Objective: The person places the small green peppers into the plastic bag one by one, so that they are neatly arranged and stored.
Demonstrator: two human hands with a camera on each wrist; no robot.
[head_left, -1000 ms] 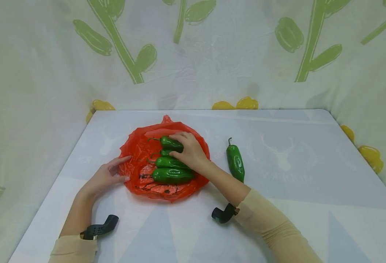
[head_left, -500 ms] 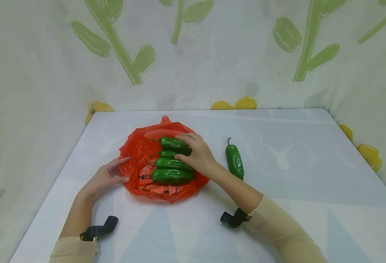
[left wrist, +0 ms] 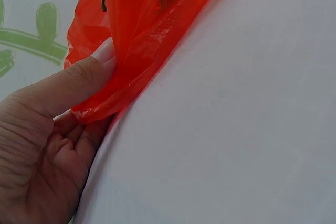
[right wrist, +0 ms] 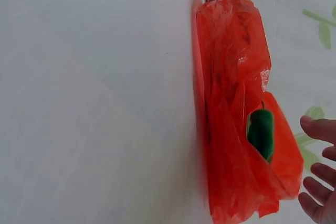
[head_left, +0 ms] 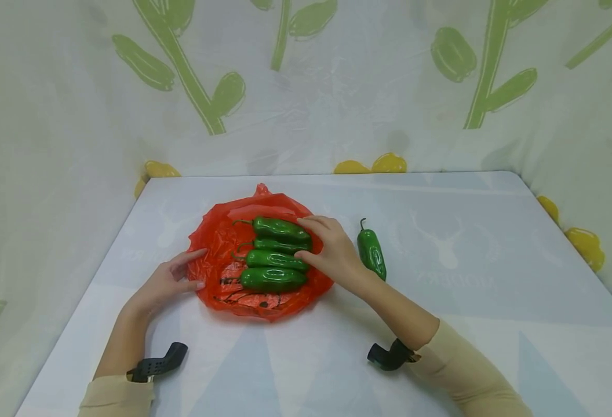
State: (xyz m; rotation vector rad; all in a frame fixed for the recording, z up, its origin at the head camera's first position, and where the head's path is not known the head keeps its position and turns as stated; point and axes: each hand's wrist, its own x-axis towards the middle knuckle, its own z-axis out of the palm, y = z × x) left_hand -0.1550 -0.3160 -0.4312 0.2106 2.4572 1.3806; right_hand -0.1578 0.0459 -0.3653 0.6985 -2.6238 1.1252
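A red plastic bag (head_left: 214, 229) lies spread wide on the table, with several green peppers (head_left: 273, 279) side by side in it, stems to the left. My left hand (head_left: 162, 281) holds the bag's left rim; the left wrist view shows the thumb on the plastic and the fingers behind it. My right hand (head_left: 337, 252) hovers by the bag's right side, at the blunt ends of the peppers, fingers apart and holding nothing. In the right wrist view its fingertips stand off from the bag. One more green pepper (head_left: 371, 253) lies on the table right of the bag, its lower end beside my right forearm.
The white table (head_left: 264, 370) carries faint printed shapes. Behind it hangs a pale curtain (head_left: 358, 98) with green leaves and yellow flowers. Black wrist devices (head_left: 160, 363) sit at both cuffs.
My right hand has let go of the top pepper in the bag and drawn back to the right. That pepper now lies in line with the others. My left hand has stayed on the rim.
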